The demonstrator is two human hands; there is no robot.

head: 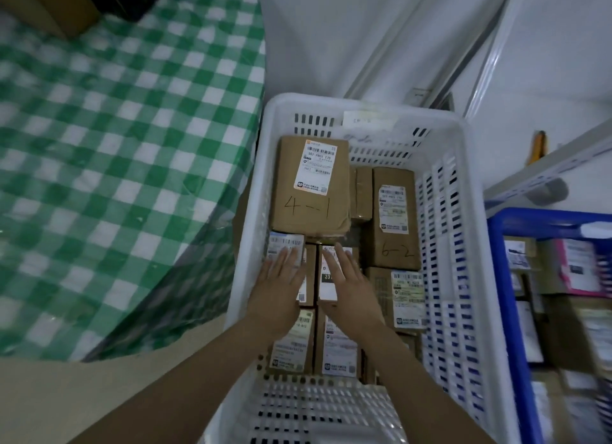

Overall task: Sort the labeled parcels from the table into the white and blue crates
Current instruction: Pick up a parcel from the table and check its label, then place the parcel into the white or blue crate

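The white crate (470, 185) stands on the floor beside the table and holds several brown labeled parcels. A big parcel marked 4-1 (311, 192) lies at its far left, one marked 6-2 (394, 221) to the right. Both my hands reach down into the crate with straight fingers. My left hand (281, 288) lies flat on a small labeled parcel (286, 243) near the left wall. My right hand (347, 284) lies flat on the neighbouring parcel (326, 278). The blue crate (506, 278) stands at the right, filled with parcels.
The table with a green and white checked cloth (116, 162) fills the left; a brown carton (63, 9) sits at its far corner. A white door frame and wall rise behind the crates. A grey shelf edge (546, 172) runs above the blue crate.
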